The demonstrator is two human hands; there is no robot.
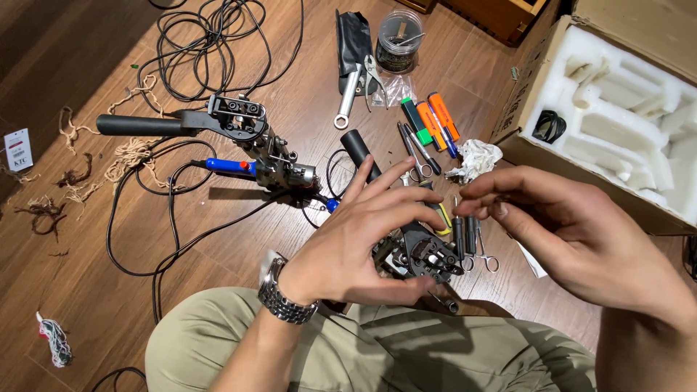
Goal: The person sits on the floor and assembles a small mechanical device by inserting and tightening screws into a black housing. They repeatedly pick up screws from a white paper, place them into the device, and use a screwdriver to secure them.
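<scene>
Crimping tool [421, 254] sits gripped in my left hand [356, 247]; my right hand [581, 232] pinches nothing I can discern (fingers together) just beside it, below the brown cardboard box [537, 94] with white foam.

A single head-worn camera looks steeply down from close above the person's lap onto the wooden floor [87, 239], the foam-lined cardboard box [617, 116] lying at upper right.

Left hand [356, 243] grips black crimping tool [425, 254]; right hand [581, 239] pinching above.
</scene>
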